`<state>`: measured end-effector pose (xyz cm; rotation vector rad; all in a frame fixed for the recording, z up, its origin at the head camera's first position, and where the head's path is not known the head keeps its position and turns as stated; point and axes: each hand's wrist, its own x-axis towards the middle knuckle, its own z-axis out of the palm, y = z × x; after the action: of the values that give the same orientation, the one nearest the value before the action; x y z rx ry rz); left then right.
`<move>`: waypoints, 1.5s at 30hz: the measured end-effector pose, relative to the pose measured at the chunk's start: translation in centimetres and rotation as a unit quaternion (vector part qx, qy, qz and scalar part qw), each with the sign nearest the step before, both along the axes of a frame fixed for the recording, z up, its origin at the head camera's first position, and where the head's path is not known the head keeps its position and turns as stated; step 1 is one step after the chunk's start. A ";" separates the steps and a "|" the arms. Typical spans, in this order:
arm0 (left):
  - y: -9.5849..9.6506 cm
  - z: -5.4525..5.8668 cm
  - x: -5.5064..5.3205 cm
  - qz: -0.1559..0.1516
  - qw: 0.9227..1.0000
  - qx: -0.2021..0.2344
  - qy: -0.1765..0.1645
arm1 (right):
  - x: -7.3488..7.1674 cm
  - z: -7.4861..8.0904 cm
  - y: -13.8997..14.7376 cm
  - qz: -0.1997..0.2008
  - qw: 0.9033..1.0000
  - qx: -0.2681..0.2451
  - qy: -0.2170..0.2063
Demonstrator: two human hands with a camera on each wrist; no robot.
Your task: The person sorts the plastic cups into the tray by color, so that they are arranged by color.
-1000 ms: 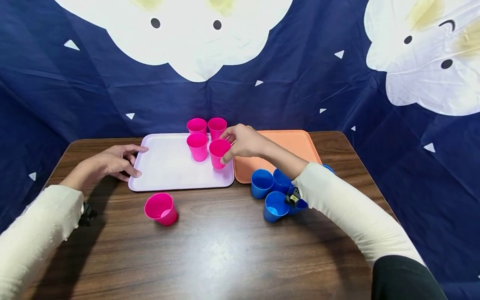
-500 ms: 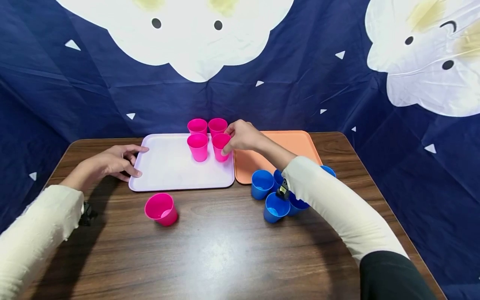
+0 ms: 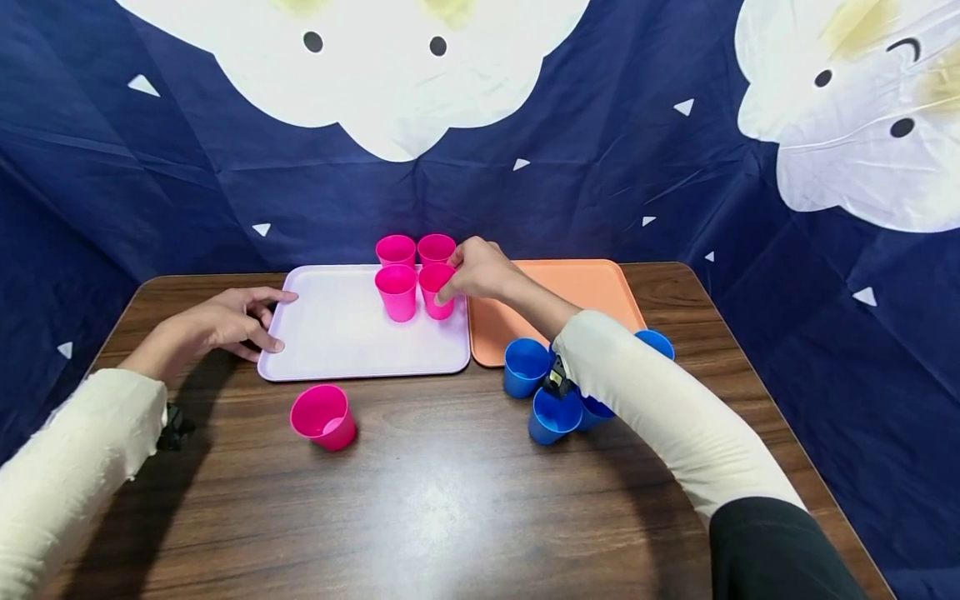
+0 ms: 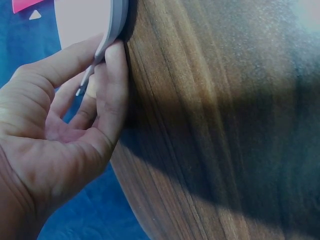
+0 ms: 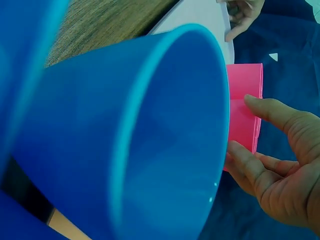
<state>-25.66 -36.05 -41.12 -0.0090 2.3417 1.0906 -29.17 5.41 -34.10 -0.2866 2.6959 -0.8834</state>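
My left hand [image 3: 216,321] holds the left edge of a lavender tray [image 3: 337,329]. In the left wrist view its thumb lies on the tray rim [image 4: 118,22] and its other fingers curl against the edge. On the tray's right part, my right hand [image 3: 486,271] grips an upright pink cup [image 3: 432,300] by its right side. In the right wrist view a near blue cup [image 5: 172,135] hides part of the pink cups. Three more pink cups stand grouped beside the held one, including a front-left cup [image 3: 397,302] and a back-left cup [image 3: 395,249].
One pink cup [image 3: 322,421] stands on the wooden table [image 3: 427,533] in front of the lavender tray. An orange tray [image 3: 581,287] adjoins on the right. Several blue cups [image 3: 553,421] cluster before it, partly under my right forearm. A dark blue cloth [image 3: 337,200] hangs behind.
My right hand has moved the pink cup back, beside the front-left one in the group, and then slightly left. My left hand has stayed at the tray edge.
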 end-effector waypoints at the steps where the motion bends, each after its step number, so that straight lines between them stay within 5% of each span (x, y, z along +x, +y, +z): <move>1: 0.0 0.0 0.0 -0.001 1.000 -0.004 0.000 | 0.0 0.0 0.0 -0.001 1.000 0.002 0.000; 27: 0.0 0.1 0.0 -0.002 1.000 -0.007 0.001 | 2.4 1.6 2.2 0.005 1.000 -0.002 -0.022; 45: -0.1 -0.1 0.2 -0.018 1.000 -0.012 0.014 | 6.9 2.5 0.5 0.109 0.994 -0.009 -0.026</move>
<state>-25.46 -36.14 -41.22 0.0384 2.3698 1.0522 -22.30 5.89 -31.62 -0.5418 2.5485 -0.8383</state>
